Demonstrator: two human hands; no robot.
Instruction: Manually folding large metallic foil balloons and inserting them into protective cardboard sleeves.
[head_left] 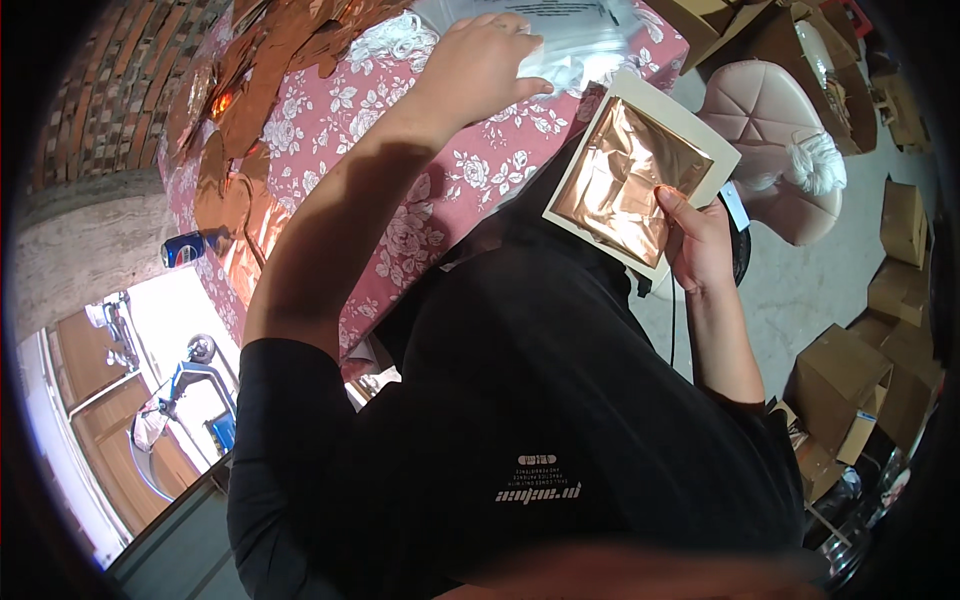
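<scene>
Copper foil sheet (625,180) on its cream card (722,150) sits right of centre, pinched by the right hand (700,245) at its lower corner. Left hand (480,60), 1 reach away at top centre, presses flat on white cloths (400,40) on the floral tablecloth (340,120).

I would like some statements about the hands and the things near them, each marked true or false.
1. The right hand holds a cream card covered with copper foil. True.
2. The left hand rests on a blue can. False: it rests on a clear plastic bag with white material inside; the blue can lies apart, at the table edge.
3. The tablecloth is pink with white flowers. True.
4. The chair beside the table is black. False: it is pale pink and padded.
5. Cardboard boxes stand on the floor. True.
</scene>
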